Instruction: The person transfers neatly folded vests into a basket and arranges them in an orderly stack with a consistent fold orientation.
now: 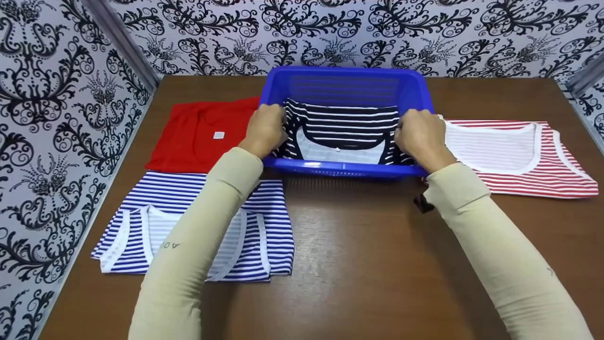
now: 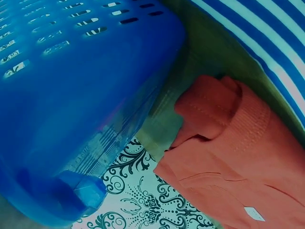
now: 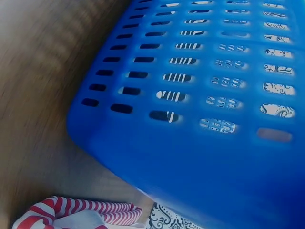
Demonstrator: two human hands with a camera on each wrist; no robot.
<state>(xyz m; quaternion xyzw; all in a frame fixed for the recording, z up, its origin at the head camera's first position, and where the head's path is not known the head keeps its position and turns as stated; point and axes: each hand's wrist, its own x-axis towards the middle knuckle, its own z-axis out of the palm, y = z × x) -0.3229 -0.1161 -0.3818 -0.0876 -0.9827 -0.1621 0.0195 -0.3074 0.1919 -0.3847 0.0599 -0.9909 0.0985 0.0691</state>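
A blue plastic basket [image 1: 347,72] with slotted walls is at the back middle of the table. My left hand [image 1: 266,128] grips its left rim, and my right hand [image 1: 421,136] grips the right rim, fingers curled over into the basket. Inside lies a folded black-and-white striped top [image 1: 349,125] with a scooped neck. Through the slots of the basket wall [image 3: 157,143] in the right wrist view, the stripes show. In the left wrist view the basket's outer side [image 2: 86,90] fills much of the picture. Neither hand appears in the wrist views.
Left of the basket lies a folded red shirt [image 1: 184,137]; nearer, a blue-and-white striped tank top [image 1: 278,226] lies under my left forearm. A red-and-white striped tank top [image 1: 538,182] is on the right. Patterned walls [image 1: 330,28] border the brown table [image 1: 349,255].
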